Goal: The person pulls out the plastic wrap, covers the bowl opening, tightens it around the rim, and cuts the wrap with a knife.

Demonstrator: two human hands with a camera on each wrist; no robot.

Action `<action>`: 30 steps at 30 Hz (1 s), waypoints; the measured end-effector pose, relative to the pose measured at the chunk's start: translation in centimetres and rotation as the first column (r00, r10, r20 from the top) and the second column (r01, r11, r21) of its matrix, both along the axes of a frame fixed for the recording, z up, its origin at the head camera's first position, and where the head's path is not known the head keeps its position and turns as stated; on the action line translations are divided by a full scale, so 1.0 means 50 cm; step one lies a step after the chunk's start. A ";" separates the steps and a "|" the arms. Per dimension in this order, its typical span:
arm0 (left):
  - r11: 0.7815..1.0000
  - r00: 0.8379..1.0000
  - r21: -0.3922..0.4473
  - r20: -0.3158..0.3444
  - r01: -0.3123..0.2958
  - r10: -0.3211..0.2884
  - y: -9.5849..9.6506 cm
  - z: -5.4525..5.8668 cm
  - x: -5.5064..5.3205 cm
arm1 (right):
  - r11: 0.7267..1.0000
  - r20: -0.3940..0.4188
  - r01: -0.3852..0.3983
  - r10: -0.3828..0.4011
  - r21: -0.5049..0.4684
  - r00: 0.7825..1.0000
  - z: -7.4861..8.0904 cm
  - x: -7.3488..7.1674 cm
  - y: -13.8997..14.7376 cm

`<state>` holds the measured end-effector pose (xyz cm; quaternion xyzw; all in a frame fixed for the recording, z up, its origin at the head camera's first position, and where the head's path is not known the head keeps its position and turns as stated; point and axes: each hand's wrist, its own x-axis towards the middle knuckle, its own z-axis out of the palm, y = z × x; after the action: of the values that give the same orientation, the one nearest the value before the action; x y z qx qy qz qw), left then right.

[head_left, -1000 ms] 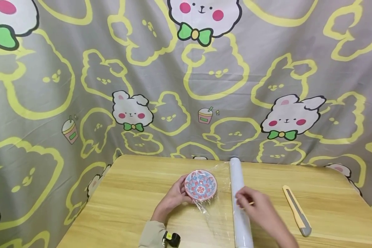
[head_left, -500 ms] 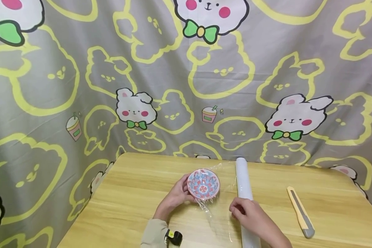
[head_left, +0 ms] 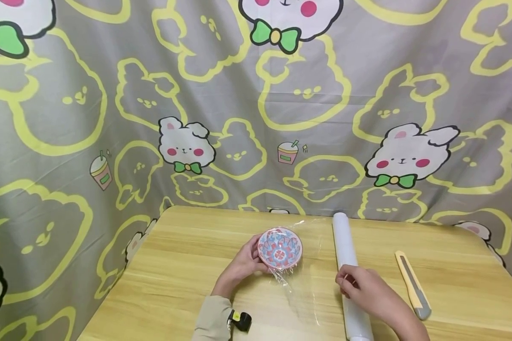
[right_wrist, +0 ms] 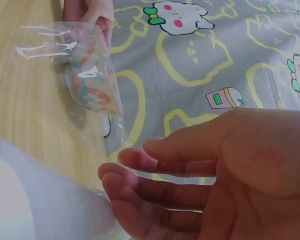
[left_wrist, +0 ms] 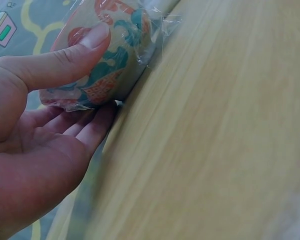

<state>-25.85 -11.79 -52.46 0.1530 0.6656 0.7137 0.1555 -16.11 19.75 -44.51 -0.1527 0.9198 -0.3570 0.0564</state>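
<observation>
My left hand (head_left: 245,259) grips the side of a small bowl (head_left: 280,249) with a red and blue flower pattern. In the left wrist view the thumb (left_wrist: 72,57) lies on the bowl's outer wall (left_wrist: 107,87), the fingers beneath it. Clear cling film (head_left: 309,289) covers the bowl and stretches right toward a white roll of cling film (head_left: 344,241). Over that roll hovers my right hand (head_left: 369,289), its fingers loosely bent. The right wrist view shows nothing between thumb and fingers of the right hand (right_wrist: 190,180), with the roll (right_wrist: 55,195) close by the fingertips.
A yellow and grey utility knife (head_left: 413,284) lies on the wooden table (head_left: 175,265), right of the roll. Behind the table hangs a grey curtain (head_left: 234,104) with cartoon animals. A small black device (head_left: 241,321) sits at the left sleeve.
The roll has shifted rightward, widening the stretch of film between it and the bowl. My right hand went left off the roll, then back over it. The left hand keeps its grip.
</observation>
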 end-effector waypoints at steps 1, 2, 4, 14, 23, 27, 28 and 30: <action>1.000 1.000 -0.003 -0.003 -0.002 0.002 0.001 0.001 0.000 | 1.000 -0.014 0.005 -0.005 0.007 1.000 0.002 0.001 -0.002; 1.000 1.000 -0.007 -0.009 -0.003 0.003 0.001 0.002 0.000 | 1.000 -0.028 0.010 -0.010 0.013 1.000 0.003 0.003 -0.006; 1.000 1.000 -0.017 -0.024 -0.005 0.005 0.002 0.005 0.001 | 1.000 -0.069 0.008 -0.006 0.022 0.998 0.004 0.007 -0.020; 1.000 0.999 -0.016 -0.052 -0.011 0.010 0.009 0.011 0.007 | 0.993 -0.085 -0.082 0.090 0.090 0.992 -0.032 0.035 -0.130; 1.000 0.998 -0.014 -0.064 -0.011 0.010 0.011 0.007 0.010 | 0.973 -0.144 -0.020 0.054 0.231 0.988 -0.068 0.044 -0.165; 1.000 0.998 -0.018 -0.056 -0.017 0.016 0.012 0.009 0.010 | 0.956 -0.128 0.041 -0.003 0.291 0.992 -0.073 0.046 -0.185; 1.000 0.998 -0.019 -0.054 -0.018 0.017 0.011 0.009 0.010 | 0.951 -0.131 0.052 -0.012 0.304 0.991 -0.075 0.047 -0.189; 1.000 0.999 -0.023 -0.050 -0.021 0.020 0.010 0.009 0.009 | 0.940 -0.138 0.061 -0.015 0.336 0.990 -0.077 0.047 -0.196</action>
<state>-25.39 -11.28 -52.03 0.1621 0.6791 0.7034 0.1335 -13.78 9.96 -48.37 -0.1465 0.9720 -0.1833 0.0133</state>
